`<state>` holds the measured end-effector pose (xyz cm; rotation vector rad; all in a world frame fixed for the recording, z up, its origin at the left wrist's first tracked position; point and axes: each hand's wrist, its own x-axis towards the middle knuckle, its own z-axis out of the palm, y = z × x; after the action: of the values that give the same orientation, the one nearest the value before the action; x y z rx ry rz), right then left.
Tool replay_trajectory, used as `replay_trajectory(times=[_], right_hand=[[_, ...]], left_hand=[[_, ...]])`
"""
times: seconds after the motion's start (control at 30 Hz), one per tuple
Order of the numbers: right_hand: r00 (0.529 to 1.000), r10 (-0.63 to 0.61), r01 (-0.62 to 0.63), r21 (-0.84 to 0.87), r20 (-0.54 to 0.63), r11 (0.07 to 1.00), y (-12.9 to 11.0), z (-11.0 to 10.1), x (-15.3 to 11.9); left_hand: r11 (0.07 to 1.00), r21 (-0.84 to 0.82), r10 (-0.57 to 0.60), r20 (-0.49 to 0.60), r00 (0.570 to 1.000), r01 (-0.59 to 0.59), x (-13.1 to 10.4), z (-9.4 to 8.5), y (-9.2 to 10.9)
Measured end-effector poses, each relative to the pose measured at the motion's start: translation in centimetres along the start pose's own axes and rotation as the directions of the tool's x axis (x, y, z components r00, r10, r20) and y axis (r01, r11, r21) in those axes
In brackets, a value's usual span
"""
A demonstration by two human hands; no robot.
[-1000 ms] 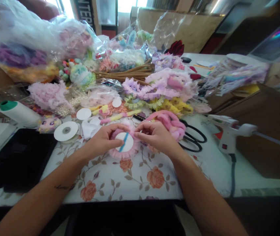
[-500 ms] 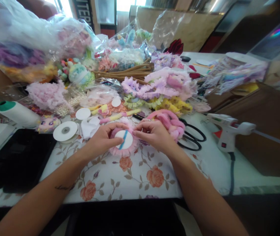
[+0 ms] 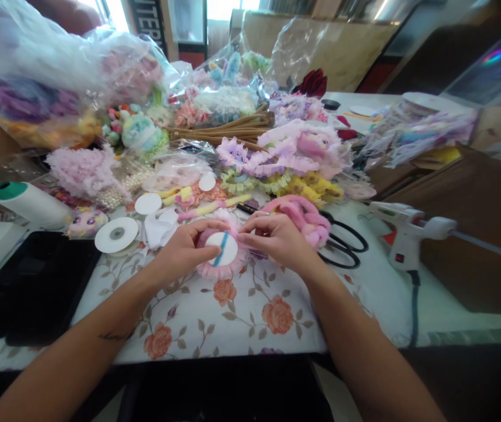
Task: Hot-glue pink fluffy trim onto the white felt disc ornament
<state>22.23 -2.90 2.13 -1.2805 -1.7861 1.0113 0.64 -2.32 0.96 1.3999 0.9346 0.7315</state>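
Observation:
A round pink rosette [image 3: 222, 270] with a ruffled edge is held just above the floral cloth. Its white disc back, crossed by a blue strip [image 3: 221, 249], faces up toward me. My left hand [image 3: 197, 243] grips its left side, thumb on the disc and fingers curled behind. At the rosette's upper right edge, my right hand [image 3: 270, 234] pinches the pink ruffle between thumb and fingertips. Fluffy pink material shows between the two hands. Behind my right hand lies a bundle of thick pink yarn [image 3: 305, 217], beside black-handled scissors [image 3: 347, 246].
To the right stands a white glue gun [image 3: 402, 231] in front of a cardboard box [image 3: 466, 228]. A ribbon spool [image 3: 117, 235], a thread cone [image 3: 33, 205] and a black flat device [image 3: 39, 281] are at left. Trims, brown stems [image 3: 219, 133] and plastic bags crowd the back.
Both hands keep practically the same hold on the rosette. The whole view has shifted very slightly; nothing else visibly differs.

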Motion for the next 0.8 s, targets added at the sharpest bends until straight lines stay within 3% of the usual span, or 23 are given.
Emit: replay_trajectory(times=[0.17,0.43,0.8], right_hand=[[0.996,0.001,-0.003,-0.022,-0.086,1.000,-0.40,0.23,-0.14],[0.999,0.019,-0.019,0.007,-0.039,1.000,-0.48,0.56,0.00],[0.999,-0.004,0.006,0.057,-0.041,0.998,-0.17,0.72,0.11]], left_hand=[[0.998,0.055,0.023,-0.009,1.000,-0.022,0.00,-0.14,0.09],[0.991,0.081,0.107,0.016,0.994,-0.108,0.01,-0.22,-0.05],[0.999,0.042,0.027,0.014,1.000,-0.027,-0.04,-0.05,0.07]])
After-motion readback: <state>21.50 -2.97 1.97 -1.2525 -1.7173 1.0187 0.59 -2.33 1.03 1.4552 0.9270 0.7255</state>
